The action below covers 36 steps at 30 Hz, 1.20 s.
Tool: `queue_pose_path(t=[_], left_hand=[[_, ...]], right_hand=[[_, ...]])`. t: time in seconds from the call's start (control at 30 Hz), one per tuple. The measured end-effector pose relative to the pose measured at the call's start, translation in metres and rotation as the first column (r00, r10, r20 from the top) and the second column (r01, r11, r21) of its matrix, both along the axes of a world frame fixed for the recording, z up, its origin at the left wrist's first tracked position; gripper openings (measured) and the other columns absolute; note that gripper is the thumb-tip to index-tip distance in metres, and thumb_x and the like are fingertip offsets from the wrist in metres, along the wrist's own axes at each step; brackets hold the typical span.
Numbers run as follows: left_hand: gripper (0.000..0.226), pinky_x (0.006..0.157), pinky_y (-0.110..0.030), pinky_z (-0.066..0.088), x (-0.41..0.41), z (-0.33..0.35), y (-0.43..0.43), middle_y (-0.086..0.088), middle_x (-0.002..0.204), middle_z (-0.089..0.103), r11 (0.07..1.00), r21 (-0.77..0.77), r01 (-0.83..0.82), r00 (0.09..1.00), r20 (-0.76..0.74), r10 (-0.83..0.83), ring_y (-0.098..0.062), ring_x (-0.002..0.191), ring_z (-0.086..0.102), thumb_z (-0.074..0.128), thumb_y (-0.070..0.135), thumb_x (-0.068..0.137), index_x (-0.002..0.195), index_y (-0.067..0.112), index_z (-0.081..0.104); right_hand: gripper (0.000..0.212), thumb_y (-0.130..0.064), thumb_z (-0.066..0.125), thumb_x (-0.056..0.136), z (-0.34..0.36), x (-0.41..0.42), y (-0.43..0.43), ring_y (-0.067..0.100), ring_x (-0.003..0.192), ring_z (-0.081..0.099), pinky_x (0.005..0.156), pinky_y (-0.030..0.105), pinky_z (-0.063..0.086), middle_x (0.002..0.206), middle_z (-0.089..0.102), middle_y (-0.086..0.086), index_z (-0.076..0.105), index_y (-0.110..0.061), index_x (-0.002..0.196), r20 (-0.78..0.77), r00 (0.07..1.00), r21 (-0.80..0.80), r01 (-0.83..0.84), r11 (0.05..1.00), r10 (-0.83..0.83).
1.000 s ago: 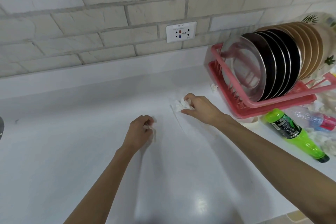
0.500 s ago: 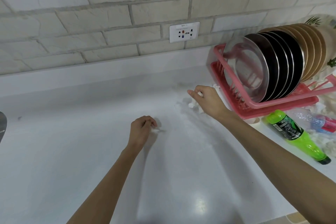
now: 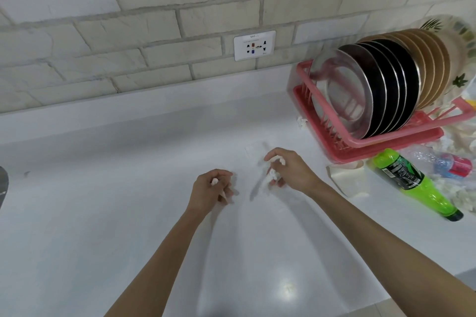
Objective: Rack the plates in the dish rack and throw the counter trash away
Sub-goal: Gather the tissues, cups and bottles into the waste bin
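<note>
Plates [image 3: 360,95] stand in the rack [image 3: 391,145]; that half looks done. Right hand [image 3: 291,172], by the rack a moment ago, is back near the left hand [image 3: 208,188], clutching a tissue wad [image 3: 277,175]; the left pinches a scrap [image 3: 214,182]; bottle [image 3: 412,183] still lies on the counter [image 3: 128,213].

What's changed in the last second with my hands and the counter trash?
The right hand reached toward the dish rack, then drew back nearer the left hand, gripping a crumpled tissue. The left hand stayed put, holding a small white scrap. Plates and green bottle did not move.
</note>
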<state>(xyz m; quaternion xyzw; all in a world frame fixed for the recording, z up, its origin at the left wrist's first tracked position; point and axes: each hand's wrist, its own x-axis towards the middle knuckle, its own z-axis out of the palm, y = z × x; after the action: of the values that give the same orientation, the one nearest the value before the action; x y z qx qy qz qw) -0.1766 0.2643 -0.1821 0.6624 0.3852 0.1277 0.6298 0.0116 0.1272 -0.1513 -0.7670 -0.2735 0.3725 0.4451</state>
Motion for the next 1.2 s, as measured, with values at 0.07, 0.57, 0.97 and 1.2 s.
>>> queue_pose_path(t=[0.07,0.57,0.97,1.2], left_hand=[[0.019,0.045,-0.026,0.048,-0.002,0.004,-0.006,-0.010,0.075,0.071,0.999,-0.048,0.019,1.000,-0.002,-0.019,-0.024,0.056,0.068,0.055,0.006,0.100,0.093,0.006,0.072],[0.055,0.037,-0.022,0.032,-0.005,0.015,-0.025,-0.006,0.042,0.044,0.973,0.117,0.198,0.978,-0.096,-0.187,-0.017,0.033,0.036,0.056,0.046,0.097,0.060,0.007,0.064],[0.049,0.061,-0.027,0.034,0.066,0.013,-0.111,0.000,0.057,0.041,0.856,0.136,0.499,0.859,0.050,-0.510,-0.013,0.054,0.039,0.059,0.032,0.099,0.057,0.009,0.046],[0.051,0.062,-0.031,0.030,0.125,0.020,-0.226,0.007,0.054,0.035,0.672,0.177,0.720,0.671,0.072,-0.738,-0.014,0.057,0.036,0.058,0.044,0.091,0.048,0.023,0.041]], right_hand=[[0.019,-0.006,0.051,0.096,-0.006,-0.008,-0.007,0.018,0.052,0.053,0.047,0.023,0.039,0.071,0.060,0.004,0.066,-0.011,0.085,0.041,0.999,-0.031,-0.027,0.999,0.028],[0.017,0.001,0.049,0.095,0.000,-0.044,-0.054,0.028,0.045,0.058,0.042,0.027,0.038,0.069,0.061,0.016,0.042,-0.006,0.082,-0.042,0.994,-0.008,-0.105,0.994,0.105],[0.072,-0.046,0.072,0.083,0.018,-0.052,-0.157,0.022,0.050,0.021,0.053,0.028,0.022,0.052,0.021,0.010,0.028,0.002,0.054,0.083,0.961,-0.067,0.268,0.961,-0.262],[0.061,-0.037,0.067,0.089,0.023,-0.039,-0.276,0.016,0.050,0.018,0.047,0.026,0.018,0.053,0.018,0.002,0.025,-0.013,0.052,0.212,0.863,-0.139,0.492,0.859,-0.460]])
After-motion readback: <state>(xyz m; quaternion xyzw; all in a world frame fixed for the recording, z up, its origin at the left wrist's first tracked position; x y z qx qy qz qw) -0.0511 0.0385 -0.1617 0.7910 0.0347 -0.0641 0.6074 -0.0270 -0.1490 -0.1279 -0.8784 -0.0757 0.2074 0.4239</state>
